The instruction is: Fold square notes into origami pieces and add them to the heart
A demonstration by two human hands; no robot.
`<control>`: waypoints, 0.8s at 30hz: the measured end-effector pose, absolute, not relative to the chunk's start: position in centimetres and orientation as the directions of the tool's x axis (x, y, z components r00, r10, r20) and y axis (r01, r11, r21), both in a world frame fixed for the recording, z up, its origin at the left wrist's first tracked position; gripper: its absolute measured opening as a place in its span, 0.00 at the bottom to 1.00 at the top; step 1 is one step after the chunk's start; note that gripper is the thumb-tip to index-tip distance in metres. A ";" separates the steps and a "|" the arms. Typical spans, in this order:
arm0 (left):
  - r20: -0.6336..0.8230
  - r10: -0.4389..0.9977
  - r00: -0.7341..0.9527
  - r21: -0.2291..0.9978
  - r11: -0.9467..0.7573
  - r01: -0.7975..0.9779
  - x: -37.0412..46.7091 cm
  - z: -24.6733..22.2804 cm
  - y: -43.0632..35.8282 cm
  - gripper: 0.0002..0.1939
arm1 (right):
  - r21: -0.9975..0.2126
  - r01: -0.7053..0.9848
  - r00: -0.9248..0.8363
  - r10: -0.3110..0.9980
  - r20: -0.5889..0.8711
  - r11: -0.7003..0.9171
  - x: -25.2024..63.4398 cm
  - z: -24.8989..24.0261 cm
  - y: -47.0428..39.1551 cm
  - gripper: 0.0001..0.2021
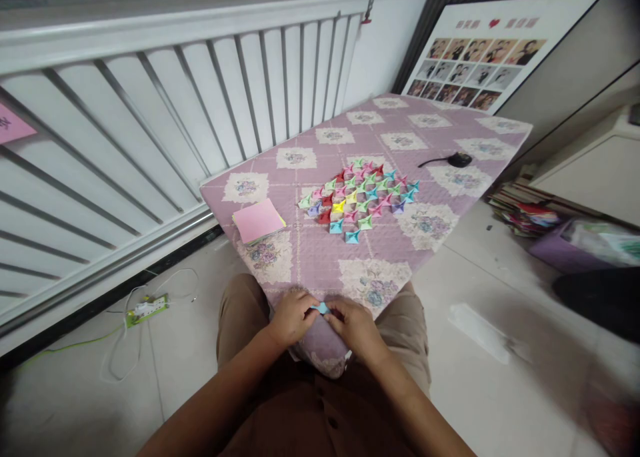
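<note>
Between my two hands, close to the near corner of the table, is a small folded piece of light blue paper [323, 307]. My left hand [294, 317] pinches its left end with thumb and fingers. Its right end is held in the fingers of my right hand [351, 321]. Farther up the cloth, several small folded paper pieces [351, 196] in green, pink, red, yellow, blue and purple stand in slanting rows. A stack of paper sheets [259, 221], pink on top with yellow and green edges showing, lies to their left.
The purple flowered tablecloth [310, 263] covers the table. A black object with a cable [459, 159] lies at the back right. A white radiator [200, 97] borders the left side; a power strip [147, 309] is on the floor. A photo board [480, 60] stands behind.
</note>
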State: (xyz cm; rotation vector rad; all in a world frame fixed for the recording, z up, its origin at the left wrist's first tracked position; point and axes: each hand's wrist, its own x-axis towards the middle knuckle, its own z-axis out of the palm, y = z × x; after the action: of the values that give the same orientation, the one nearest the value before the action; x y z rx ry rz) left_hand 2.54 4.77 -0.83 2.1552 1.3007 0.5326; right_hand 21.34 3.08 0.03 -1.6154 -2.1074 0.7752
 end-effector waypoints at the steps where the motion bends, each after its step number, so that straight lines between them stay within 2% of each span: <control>1: 0.042 0.896 0.442 0.656 -0.358 0.665 2.6 -0.8 4.8 0.07 | -0.638 0.746 -0.276 0.961 -0.036 0.190 21.4 -0.1 3.1 0.08; 11: 0.027 0.911 0.411 0.699 -0.311 0.644 3.0 -0.4 5.1 0.09 | -0.671 0.715 -0.309 0.949 -0.054 0.195 21.8 -0.1 3.7 0.08; 14: 0.019 0.920 0.391 0.705 -0.289 0.647 3.2 -0.5 5.0 0.09 | -0.606 0.764 -0.301 0.953 -0.030 0.223 21.4 0.3 3.5 0.08; 19: 0.002 0.926 0.377 0.748 -0.252 0.614 3.7 -0.4 5.2 0.08 | -0.376 0.890 -0.275 0.961 0.012 0.260 20.2 0.8 3.5 0.08; 21: -0.003 0.936 0.352 0.783 -0.216 0.584 4.2 -0.5 5.3 0.09 | -0.359 0.896 -0.269 0.963 0.034 0.263 19.9 0.8 3.7 0.08; 24: -0.018 0.974 0.224 0.844 -0.106 0.526 5.0 -0.7 5.1 0.13 | -0.414 0.878 -0.225 0.971 0.088 0.241 19.8 0.9 4.1 0.08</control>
State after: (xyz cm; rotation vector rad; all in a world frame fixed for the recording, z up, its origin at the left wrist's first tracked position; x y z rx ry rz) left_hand 4.97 5.13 -0.70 1.7428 1.4015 0.7499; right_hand 19.79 4.13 0.85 -1.7094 -2.1927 0.3971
